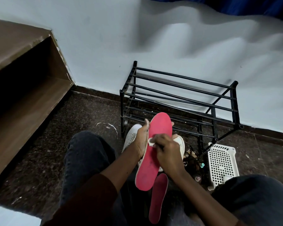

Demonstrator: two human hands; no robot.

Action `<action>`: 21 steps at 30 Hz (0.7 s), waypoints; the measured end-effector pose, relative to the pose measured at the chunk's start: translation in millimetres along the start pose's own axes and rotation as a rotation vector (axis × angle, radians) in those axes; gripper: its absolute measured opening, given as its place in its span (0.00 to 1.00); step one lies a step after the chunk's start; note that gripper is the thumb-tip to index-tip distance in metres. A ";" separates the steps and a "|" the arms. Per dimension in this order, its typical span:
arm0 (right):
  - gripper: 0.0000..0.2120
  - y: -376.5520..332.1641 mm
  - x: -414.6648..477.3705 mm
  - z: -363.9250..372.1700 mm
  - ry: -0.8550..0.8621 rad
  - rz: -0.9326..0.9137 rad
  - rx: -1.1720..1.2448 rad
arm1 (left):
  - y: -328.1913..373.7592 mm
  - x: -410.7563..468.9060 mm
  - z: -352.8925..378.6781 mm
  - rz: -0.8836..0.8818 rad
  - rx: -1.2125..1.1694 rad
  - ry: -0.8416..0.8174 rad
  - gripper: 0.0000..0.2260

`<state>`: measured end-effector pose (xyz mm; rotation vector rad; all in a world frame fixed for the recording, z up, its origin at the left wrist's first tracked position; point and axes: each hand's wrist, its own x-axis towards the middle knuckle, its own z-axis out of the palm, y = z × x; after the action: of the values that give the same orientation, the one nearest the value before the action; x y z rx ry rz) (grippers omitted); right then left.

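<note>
Dark floor (72, 128); left hand (141, 139) grips red insole (148, 162), toe away; right hand (168, 152) pinches white pad (151, 142).

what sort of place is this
Probably a corner of a home, perhaps an entryway: a black shoe rack against the white wall, a white sneaker on the dark speckled floor, and a wooden shelf unit.

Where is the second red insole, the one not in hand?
In the head view, the second red insole lies low at centre, just below the held insole and left of the white basket.
</note>
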<state>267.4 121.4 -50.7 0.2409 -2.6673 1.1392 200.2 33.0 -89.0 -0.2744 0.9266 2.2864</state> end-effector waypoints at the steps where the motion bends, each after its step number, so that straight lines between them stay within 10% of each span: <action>1: 0.12 -1.2 -8.0 0.6 -0.006 -0.010 0.025 | 0.3 0.3 -0.1 -0.012 -0.035 -0.014 0.38; 14: 0.10 13.6 63.9 -11.6 0.213 0.109 -0.188 | -3.5 -0.2 -0.9 -0.032 0.003 -0.002 0.35; 21: 0.14 -3.8 16.3 3.6 0.056 -0.019 -0.074 | 3.7 -8.9 0.9 -0.051 -0.036 0.008 0.35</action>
<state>252.2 115.1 -46.0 0.2173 -2.6458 1.0247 204.7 27.3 -82.7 -0.3198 0.8730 2.2582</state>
